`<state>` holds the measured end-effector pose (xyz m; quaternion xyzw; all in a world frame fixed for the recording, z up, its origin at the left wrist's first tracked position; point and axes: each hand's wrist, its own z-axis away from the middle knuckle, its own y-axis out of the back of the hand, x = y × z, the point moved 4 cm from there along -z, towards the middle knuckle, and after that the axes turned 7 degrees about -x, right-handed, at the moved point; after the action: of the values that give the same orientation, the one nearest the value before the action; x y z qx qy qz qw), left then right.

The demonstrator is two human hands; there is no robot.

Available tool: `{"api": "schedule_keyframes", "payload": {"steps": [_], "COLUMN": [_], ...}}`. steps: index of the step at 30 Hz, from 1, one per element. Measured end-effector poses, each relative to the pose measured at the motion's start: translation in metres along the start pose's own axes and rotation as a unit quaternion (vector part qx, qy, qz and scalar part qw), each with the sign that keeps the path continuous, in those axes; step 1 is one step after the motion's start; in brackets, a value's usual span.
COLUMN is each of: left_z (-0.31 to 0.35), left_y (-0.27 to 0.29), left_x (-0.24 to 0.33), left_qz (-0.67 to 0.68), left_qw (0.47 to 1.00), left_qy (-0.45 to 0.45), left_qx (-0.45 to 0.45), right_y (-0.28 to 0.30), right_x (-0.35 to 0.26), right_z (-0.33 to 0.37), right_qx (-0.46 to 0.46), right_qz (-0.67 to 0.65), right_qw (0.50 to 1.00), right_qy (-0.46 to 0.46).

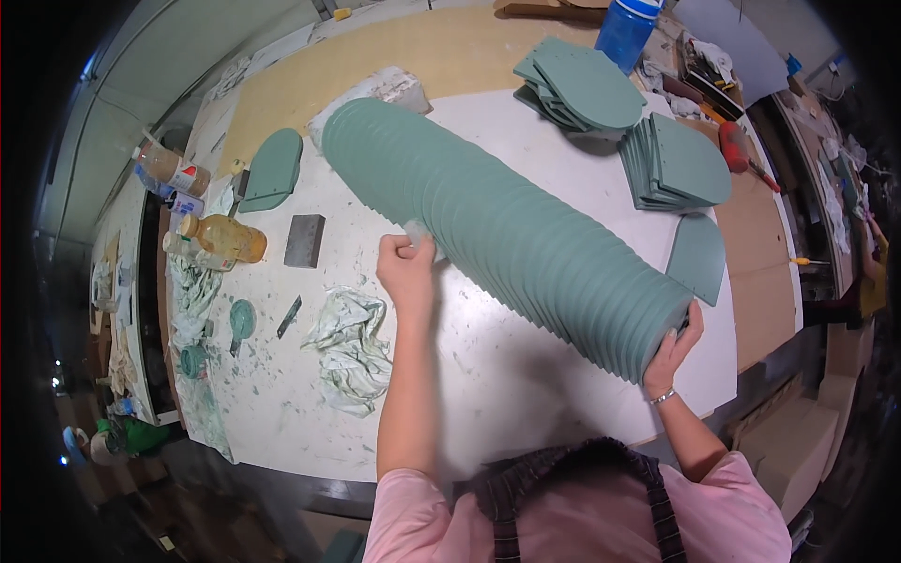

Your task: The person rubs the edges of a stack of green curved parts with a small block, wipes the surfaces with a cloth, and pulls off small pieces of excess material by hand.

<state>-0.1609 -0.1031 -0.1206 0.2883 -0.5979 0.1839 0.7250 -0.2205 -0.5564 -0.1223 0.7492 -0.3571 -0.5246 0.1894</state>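
Spotted white surface (pixel 267 399) carries a long, ridged row of round-ended matte green plates (pixel 497 220). Right fingers (pixel 694 327), parted, press its near end; left fingers (pixel 391 246) pinch a small pale piece (pixel 416 231) at its side. Crumpled cloth (pixel 349 349) lies below-left of them.

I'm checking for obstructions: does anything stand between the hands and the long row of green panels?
For the right hand, nothing visible: it touches the near end of the row of green panels. At the left hand, only the small pale piece it holds seems to intervene.
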Motion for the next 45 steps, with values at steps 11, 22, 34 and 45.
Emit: {"api": "schedule_keyframes", "payload": {"steps": [11, 22, 34, 45], "left_z": [-0.019, -0.034, -0.058, 0.039], "left_y": [0.001, 0.007, -0.014, -0.024], "left_x": [0.013, 0.028, 0.085, 0.047], "left_qz": [0.009, -0.077, -0.114, 0.083], "left_qw": [0.998, 0.989, 0.984, 0.995], "left_qy": [-0.058, -0.114, -0.135, -0.048], "left_qx": [0.027, 0.056, 0.022, -0.005], "right_y": [0.000, 0.003, 0.002, 0.008], "right_x": [0.001, -0.003, -0.003, -0.007], "right_z": [-0.002, -0.004, -0.003, -0.006], "right_qx": [0.000, 0.000, 0.005, 0.005], "right_qz": [0.009, -0.001, -0.002, 0.000], "right_qw": [1.000, 1.000, 1.000, 1.000], "right_qy": [-0.016, -0.027, -0.018, -0.011]}}
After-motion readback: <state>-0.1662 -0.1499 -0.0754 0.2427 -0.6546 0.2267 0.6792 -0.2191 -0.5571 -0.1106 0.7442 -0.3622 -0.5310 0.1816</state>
